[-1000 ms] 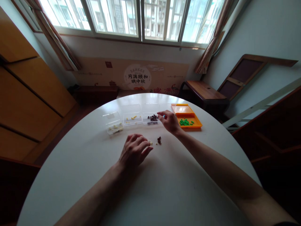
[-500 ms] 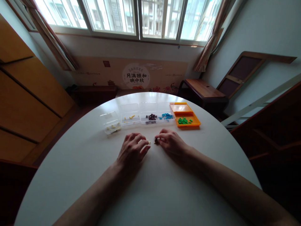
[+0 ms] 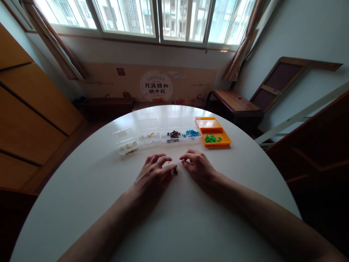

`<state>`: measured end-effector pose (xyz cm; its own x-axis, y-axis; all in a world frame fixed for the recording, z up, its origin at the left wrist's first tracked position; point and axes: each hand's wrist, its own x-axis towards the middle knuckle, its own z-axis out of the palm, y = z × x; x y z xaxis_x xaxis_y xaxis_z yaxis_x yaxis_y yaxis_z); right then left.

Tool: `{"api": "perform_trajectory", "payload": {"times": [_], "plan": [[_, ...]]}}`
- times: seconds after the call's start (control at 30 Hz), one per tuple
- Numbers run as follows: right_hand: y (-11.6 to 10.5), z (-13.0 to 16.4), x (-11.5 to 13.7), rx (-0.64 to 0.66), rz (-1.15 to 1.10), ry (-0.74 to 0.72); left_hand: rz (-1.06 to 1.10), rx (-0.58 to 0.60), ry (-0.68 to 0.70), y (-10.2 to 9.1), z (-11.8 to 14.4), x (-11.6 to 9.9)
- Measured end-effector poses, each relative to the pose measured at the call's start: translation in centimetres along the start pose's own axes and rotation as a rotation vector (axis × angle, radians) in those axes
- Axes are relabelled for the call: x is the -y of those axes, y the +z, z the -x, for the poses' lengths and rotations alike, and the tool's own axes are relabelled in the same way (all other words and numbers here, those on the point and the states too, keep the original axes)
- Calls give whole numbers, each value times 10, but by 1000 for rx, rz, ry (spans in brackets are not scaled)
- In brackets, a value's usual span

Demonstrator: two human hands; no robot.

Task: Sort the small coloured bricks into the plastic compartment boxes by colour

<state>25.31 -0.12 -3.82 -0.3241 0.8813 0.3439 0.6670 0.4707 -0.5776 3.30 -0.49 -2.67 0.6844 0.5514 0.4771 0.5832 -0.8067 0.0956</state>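
My left hand (image 3: 155, 168) rests over the white table with its fingers apart and curved, the thumb stretched to the right. Just below the thumb tip lies a small dark brown block piece (image 3: 175, 172). A small pale piece (image 3: 169, 163) shows faintly between the left index finger and thumb. To the right, my right hand (image 3: 198, 164) is bent at the fingers, with a narrow gap between index finger and thumb. Nothing is visible in that gap. The two hands are apart, their fingertips facing each other.
Beyond the hands stand open clear boxes with cream pieces (image 3: 128, 147), yellow pieces (image 3: 151, 134), dark brown pieces (image 3: 173, 134) and blue pieces (image 3: 191, 133). An orange box (image 3: 225, 139) with green pieces (image 3: 212, 138) ends the row. The round table (image 3: 174, 225) has a curved edge.
The dark piece was at my right fingertips; now it lies lower and further left, by my left thumb. My right fingers have come away from it. The view has shifted slightly.
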Motion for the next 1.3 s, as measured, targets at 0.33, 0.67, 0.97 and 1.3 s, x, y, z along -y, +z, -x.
{"api": "perform_trajectory", "payload": {"times": [0.33, 0.67, 0.97, 1.3], "plan": [[-1, 1, 5, 24, 41, -24, 13, 37, -10, 4, 2, 5], [0, 3, 5, 17, 53, -41, 16, 32, -37, 4, 3, 5], [1, 2, 11, 33, -27, -59, 46, 26, -20, 3, 3, 4], [8, 0, 17, 109, -313, -69, 8, -254, 15, 1, -1, 1]]}}
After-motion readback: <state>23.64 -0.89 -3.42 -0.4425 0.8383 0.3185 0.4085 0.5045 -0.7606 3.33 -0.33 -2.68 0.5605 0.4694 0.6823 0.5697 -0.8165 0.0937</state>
